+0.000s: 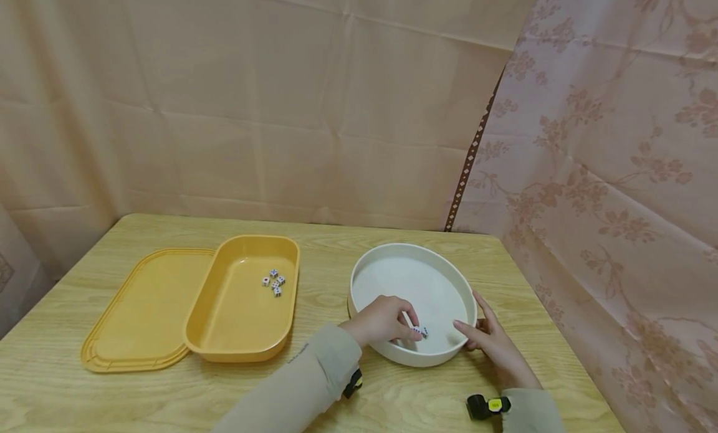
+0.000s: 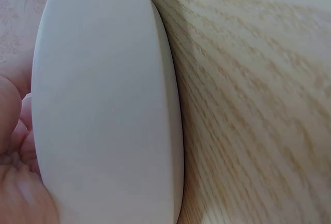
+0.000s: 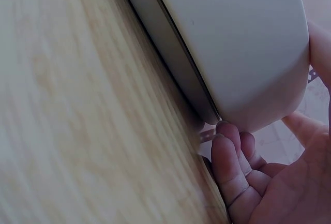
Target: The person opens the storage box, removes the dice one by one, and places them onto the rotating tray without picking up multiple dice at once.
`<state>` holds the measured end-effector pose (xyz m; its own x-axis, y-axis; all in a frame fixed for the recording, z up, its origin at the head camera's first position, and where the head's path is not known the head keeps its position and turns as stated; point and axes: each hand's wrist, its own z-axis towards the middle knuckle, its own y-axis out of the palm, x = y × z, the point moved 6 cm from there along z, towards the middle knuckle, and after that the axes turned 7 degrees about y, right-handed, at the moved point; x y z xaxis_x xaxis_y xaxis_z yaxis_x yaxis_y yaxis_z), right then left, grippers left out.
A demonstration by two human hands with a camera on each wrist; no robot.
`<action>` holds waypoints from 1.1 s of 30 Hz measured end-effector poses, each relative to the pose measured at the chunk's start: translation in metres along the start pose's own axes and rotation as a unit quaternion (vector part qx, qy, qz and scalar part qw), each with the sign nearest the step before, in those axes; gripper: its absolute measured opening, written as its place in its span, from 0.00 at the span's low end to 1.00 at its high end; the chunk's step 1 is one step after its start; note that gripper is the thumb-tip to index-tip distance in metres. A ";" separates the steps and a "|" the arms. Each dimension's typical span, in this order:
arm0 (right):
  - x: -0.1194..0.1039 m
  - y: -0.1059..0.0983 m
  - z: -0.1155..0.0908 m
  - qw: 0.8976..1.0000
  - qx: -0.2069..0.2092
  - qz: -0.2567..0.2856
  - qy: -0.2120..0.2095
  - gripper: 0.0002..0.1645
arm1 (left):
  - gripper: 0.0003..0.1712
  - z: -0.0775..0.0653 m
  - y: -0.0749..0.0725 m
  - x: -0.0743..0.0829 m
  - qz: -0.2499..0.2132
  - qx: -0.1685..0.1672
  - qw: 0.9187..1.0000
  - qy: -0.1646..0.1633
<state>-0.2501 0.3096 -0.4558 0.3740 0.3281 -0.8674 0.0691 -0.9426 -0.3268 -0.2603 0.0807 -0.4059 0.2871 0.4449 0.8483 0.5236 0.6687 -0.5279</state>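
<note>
A round white tray [image 1: 412,271] with a raised wall is at the right of the table. Over its near part, my left hand [image 1: 381,321] reaches in, thumb and fingers curled about small white dice [image 1: 416,329]; how many it pinches is hidden. Another die [image 1: 424,333] lies on the tray floor right beside the fingertips. My right hand [image 1: 496,346] grips the tray's right side, thumb at the rim and fingers outside and low. In the right wrist view, fingertips [image 3: 226,151] touch the lower edge of the tray wall [image 3: 232,53]. The left wrist view shows mostly tray wall [image 2: 103,100].
Left of the tray stands a deep yellow box [image 1: 224,302] with several dice [image 1: 275,284] in its right part. A yellow lid [image 1: 151,302] lies flat beside it, partly under its left edge. Curtains [image 1: 280,109] hang behind the wooden table [image 1: 325,246].
</note>
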 end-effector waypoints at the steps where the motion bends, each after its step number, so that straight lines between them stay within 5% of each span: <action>1: 0.000 0.000 0.000 1.000 0.001 0.001 -0.001 0.56 | 0.07 0.000 0.000 0.000 0.000 -0.001 1.000 0.001; 10: 0.002 0.000 0.000 1.000 0.000 0.010 0.001 0.55 | 0.08 0.000 0.002 0.002 0.006 -0.012 1.000 0.003; 25: -0.001 0.000 0.000 1.000 0.002 0.007 -0.001 0.55 | 0.08 0.000 -0.003 -0.001 -0.050 -0.004 0.999 0.001; 33: 0.000 0.000 0.000 1.000 0.004 0.007 0.000 0.55 | 0.08 0.001 -0.016 0.002 -0.059 0.015 0.998 0.020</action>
<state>-0.2504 0.3096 -0.4560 0.3748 0.3149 -0.8720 0.0562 -0.9465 -0.3177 -0.2684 0.0714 -0.3957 0.2566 0.3391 0.9051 0.5312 0.7328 -0.4252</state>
